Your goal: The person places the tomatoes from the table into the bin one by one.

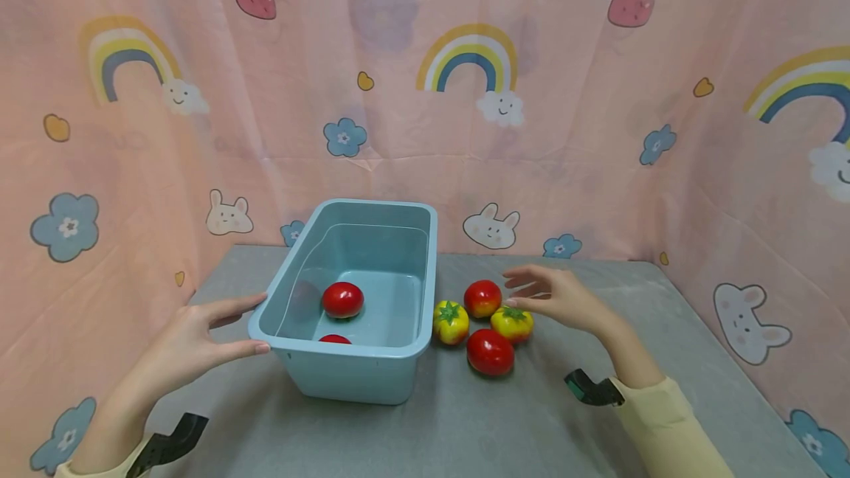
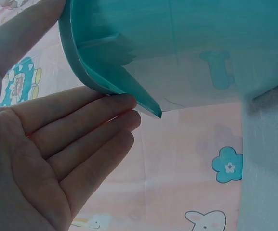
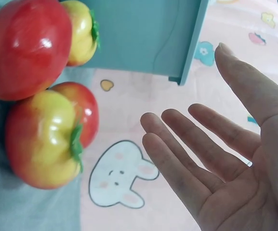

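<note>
A light-blue plastic basin (image 1: 341,375) stands on the table, with two glossy red tomatoes inside; one tomato (image 1: 342,299) shows whole, the other (image 1: 335,339) is mostly hidden by the front wall. My left hand (image 1: 192,345) touches the basin's left rim at the near corner, its fingers straight in the left wrist view. To the right of the basin sit several tomatoes: a yellow one (image 1: 451,323), a red one (image 1: 482,299), another yellow one (image 1: 512,324) and a large red one (image 1: 490,352). Just beside them, my right hand (image 3: 216,168) hovers with loosely extended fingers and an empty palm.
Grey cloth covers the tabletop (image 1: 558,419). A pink printed curtain (image 1: 564,168) hangs behind the table and along both sides. Black wrist mounts (image 1: 594,389) sit at the cuffs of both yellow sleeves.
</note>
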A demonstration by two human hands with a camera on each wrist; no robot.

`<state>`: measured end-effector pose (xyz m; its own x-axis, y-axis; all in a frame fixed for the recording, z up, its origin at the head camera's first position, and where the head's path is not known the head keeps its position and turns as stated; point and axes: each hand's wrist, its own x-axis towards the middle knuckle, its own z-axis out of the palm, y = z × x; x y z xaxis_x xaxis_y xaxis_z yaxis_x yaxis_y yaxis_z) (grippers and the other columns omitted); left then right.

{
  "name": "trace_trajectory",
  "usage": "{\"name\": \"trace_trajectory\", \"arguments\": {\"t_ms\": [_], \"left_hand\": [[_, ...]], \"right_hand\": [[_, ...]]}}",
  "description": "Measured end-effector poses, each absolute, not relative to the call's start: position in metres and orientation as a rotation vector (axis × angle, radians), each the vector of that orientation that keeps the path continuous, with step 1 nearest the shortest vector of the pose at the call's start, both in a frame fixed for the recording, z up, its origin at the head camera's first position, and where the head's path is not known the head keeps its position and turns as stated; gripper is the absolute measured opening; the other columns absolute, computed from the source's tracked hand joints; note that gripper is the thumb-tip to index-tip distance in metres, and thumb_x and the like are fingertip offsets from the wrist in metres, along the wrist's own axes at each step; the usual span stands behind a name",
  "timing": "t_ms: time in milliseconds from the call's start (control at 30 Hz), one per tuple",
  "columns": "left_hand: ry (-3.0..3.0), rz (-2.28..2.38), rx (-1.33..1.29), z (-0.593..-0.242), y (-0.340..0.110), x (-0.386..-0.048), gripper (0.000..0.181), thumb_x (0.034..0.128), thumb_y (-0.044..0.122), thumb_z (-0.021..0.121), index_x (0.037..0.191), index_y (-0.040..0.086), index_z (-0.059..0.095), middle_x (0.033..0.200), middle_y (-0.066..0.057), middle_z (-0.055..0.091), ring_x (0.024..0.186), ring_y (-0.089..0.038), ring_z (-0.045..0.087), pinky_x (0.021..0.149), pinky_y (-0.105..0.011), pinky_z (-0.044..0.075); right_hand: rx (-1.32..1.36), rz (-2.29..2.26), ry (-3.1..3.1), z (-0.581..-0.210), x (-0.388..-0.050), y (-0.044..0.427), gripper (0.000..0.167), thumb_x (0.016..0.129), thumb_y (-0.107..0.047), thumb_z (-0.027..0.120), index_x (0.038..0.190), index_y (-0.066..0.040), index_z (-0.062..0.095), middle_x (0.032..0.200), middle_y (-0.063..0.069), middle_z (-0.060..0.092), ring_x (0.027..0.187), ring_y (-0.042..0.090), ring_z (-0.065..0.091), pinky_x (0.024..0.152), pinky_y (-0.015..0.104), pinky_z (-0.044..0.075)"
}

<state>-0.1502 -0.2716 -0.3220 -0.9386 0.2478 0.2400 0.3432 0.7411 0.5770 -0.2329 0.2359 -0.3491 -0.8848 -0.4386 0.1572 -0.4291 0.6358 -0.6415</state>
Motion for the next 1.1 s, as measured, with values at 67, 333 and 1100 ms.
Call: {"name": "trace_trajectory", "arguments": {"t_ms": [67, 333, 1100], "left_hand": [[-2.79, -0.969, -0.478, -0.322, -0.272, -0.15, 0.071, 0.0728, 0.048, 0.077, 0.131, 0.013, 0.058, 0.124, -0.011, 0.064, 0.113, -0.043, 0.059, 0.082, -0.056, 0.052], [-2.791, -0.975, -0.478, -0.322, -0.27, -0.15, 0.072, 0.0726, 0.048, 0.078, 0.131, 0.01, 0.058, 0.124, -0.012, 0.064, 0.113, -0.044, 0.058, 0.081, -0.056, 0.053], [-2.784, -0.953, -0.475, -0.321, -0.271, -0.149, 0.07, 0.0726, 0.048, 0.078, 0.13, 0.013, 0.059, 0.124, -0.011, 0.064, 0.112, -0.042, 0.06, 0.082, -0.056, 0.053]], "right_hand": [[-0.741, -1.102, 2.83, -0.352, -0.233, 0.238, 0.047, 0.086, -0.035, 0.069, 0.126, -0.014, 0.057, 0.118, 0.01, 0.065, 0.105, 0.03, 0.065, 0.082, 0.036, 0.057], [-0.695, -1.113, 2.829, -0.363, -0.233, 0.248, 0.048, 0.086, -0.035, 0.069, 0.126, -0.011, 0.057, 0.119, 0.015, 0.065, 0.105, 0.031, 0.065, 0.081, 0.036, 0.057], [-0.572, -1.193, 2.797, -0.389, -0.233, 0.275, 0.046, 0.088, -0.033, 0.067, 0.127, -0.011, 0.057, 0.123, 0.017, 0.062, 0.107, 0.031, 0.064, 0.085, 0.044, 0.055]]}}
